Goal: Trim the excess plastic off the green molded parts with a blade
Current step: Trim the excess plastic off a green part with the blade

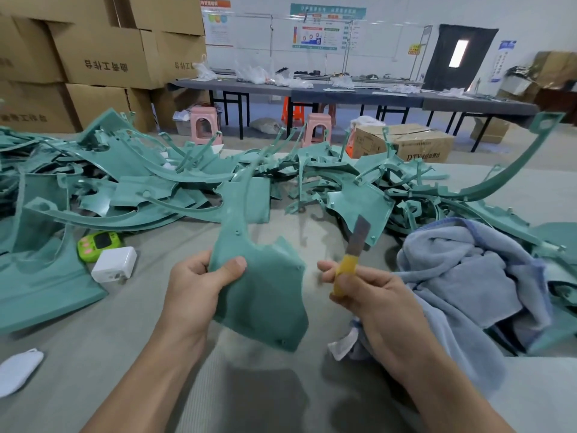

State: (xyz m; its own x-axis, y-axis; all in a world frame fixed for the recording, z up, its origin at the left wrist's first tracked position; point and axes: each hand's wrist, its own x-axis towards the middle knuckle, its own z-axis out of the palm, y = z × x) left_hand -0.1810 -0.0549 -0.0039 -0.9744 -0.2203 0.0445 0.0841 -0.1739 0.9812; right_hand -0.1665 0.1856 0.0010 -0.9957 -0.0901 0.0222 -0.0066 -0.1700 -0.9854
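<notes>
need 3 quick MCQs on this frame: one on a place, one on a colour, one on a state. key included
1. Where is the white charger?
A) on the table left of the held green part, beside a lime-green gadget
B) on the blue towel
C) on a cardboard box

2. What colour is the handle in the right hand?
A) red
B) yellow
C) black

3. How does the blade stand to the held green part?
A) cutting into its edge
B) apart from it, tip up
C) lying flat on the table

Key:
1 A: the charger lies next to the gadget, at the left.
2 B: yellow shows inside the right hand's grip.
3 B: a gap shows between the blade and the part that the left hand grips.
</notes>
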